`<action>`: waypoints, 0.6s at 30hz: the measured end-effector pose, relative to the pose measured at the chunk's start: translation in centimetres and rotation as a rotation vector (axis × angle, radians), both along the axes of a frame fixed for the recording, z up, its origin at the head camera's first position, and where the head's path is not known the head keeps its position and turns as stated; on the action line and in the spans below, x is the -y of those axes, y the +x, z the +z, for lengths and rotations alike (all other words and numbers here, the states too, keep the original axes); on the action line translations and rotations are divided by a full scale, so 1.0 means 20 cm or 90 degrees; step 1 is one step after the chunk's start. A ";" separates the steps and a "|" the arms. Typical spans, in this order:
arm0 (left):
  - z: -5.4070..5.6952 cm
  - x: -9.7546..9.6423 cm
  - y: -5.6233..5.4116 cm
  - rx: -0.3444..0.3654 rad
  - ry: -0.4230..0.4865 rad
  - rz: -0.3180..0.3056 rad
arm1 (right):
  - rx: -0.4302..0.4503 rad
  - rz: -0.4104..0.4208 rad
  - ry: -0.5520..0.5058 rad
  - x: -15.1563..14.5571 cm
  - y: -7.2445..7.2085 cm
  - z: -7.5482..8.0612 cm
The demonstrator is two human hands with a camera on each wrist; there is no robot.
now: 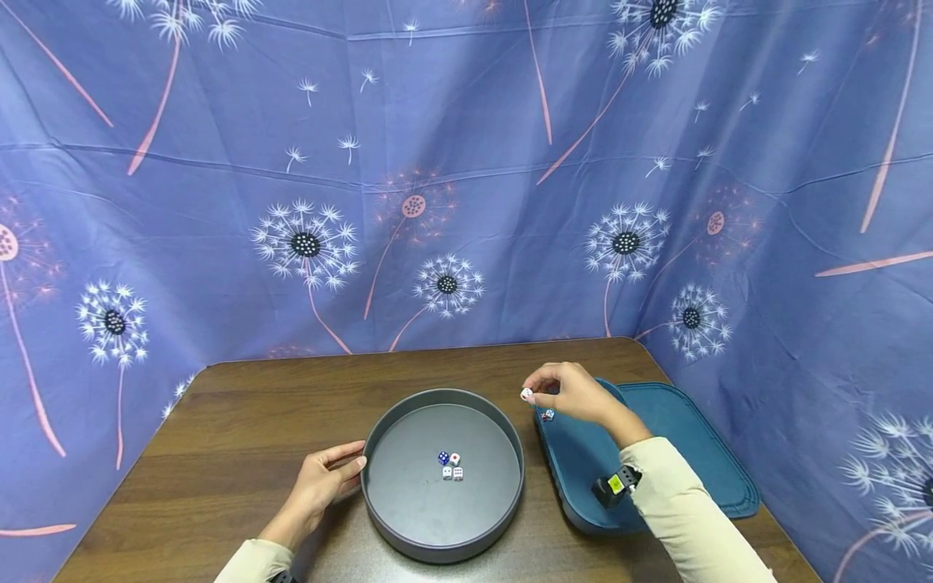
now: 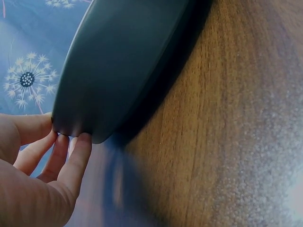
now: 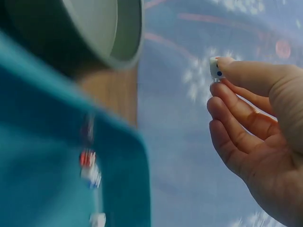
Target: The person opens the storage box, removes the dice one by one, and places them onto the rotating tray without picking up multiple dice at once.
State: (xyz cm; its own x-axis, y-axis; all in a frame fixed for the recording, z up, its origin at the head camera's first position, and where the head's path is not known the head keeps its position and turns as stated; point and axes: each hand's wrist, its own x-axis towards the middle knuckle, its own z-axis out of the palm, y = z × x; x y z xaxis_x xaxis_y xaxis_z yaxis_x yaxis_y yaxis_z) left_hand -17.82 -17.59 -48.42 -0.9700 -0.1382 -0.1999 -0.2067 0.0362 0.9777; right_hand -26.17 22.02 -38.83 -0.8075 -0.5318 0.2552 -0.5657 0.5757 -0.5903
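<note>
White die (image 1: 526, 394) sits in the R hand (image 1: 572, 393), its grip a fingertip pinch w/ thumb on one side — held up off the table (image 1: 255, 429), near the far-L corner of the blue bin (image 1: 576, 461). L hand (image 1: 324, 482) isn't clenched: thumb + fingertips just bear on the outer wall of the round grey tray (image 1: 408, 506), so its grip looks relaxed. Risk-wise, the die's tiny and caught only at the tips, so a slight slip could send it onto the table btwn tray and bin, or back in w/ the dice (image 1: 548, 414) near the bin wall. If it were let go from high over the tray, it'd prob. bounce and scatter the tight group of four dice (image 1: 450, 466) there; a shove from the L fingers could slide those too. R sleeve (image 1: 685, 494) hangs over the bin, so a low sweep might snag its rim. As for pointing — die's a cube, so no real long axis; one face w/ dark pips is turned toward the R wrist cam, exact tilt hard to tell.
</note>
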 end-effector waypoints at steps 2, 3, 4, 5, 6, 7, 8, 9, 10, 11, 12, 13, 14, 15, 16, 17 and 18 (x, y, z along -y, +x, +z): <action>0.00 0.00 0.00 -0.001 0.001 0.000 | -0.009 0.013 -0.007 0.07 0.02 0.01; 0.00 0.00 0.00 -0.002 0.001 0.000 | -0.011 0.020 -0.009 0.10 0.02 0.01; 0.00 0.00 0.00 -0.003 0.003 0.001 | -0.010 0.027 -0.011 0.14 0.03 0.01; 0.00 0.00 0.00 -0.004 0.005 0.002 | -0.010 0.033 -0.014 0.17 0.04 0.01; 0.00 0.00 0.00 -0.006 0.005 0.000 | -0.012 0.039 -0.016 0.21 0.04 0.00; 0.00 0.00 0.00 -0.006 0.006 0.002 | -0.008 0.043 -0.018 0.24 0.05 0.00; 0.00 0.00 0.00 -0.007 0.006 0.003 | -0.010 0.049 -0.018 0.27 0.06 -0.01; 0.00 0.00 0.00 -0.009 0.006 0.001 | -0.009 0.054 -0.019 0.30 0.06 -0.02; 0.00 0.00 0.00 -0.011 0.006 0.000 | -0.010 0.059 -0.021 0.33 0.07 -0.03; 0.00 0.00 0.00 -0.014 0.005 -0.003 | -0.011 0.064 -0.024 0.36 0.08 -0.05; 0.00 0.00 0.00 -0.015 0.004 -0.004 | -0.013 0.071 -0.027 0.39 0.09 -0.06; 0.00 0.00 0.00 -0.014 0.005 -0.003 | -0.014 0.075 -0.029 0.42 0.09 -0.08; 0.00 0.00 0.00 -0.014 0.006 -0.003 | -0.013 0.080 -0.033 0.44 0.10 -0.10; 0.00 0.00 0.00 -0.014 0.007 -0.003 | -0.008 0.081 -0.034 0.47 0.10 -0.11; 0.00 0.00 0.00 -0.012 0.008 0.000 | -0.006 0.084 -0.036 0.49 0.11 -0.14; 0.00 0.00 0.00 -0.012 0.008 -0.002 | -0.003 0.085 -0.034 0.51 0.11 -0.16; 0.00 -0.01 0.00 -0.010 0.009 0.001 | -0.002 0.083 -0.031 0.53 0.12 -0.18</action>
State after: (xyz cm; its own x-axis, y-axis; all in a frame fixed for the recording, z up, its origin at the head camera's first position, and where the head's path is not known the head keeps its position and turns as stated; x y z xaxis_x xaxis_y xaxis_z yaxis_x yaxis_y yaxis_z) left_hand -17.79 -17.46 -48.43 -0.9728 -0.1376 -0.1864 -0.1911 0.0213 0.9813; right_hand -23.77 11.48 -42.45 -0.7309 -0.6196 0.2860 -0.6364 0.4676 -0.6135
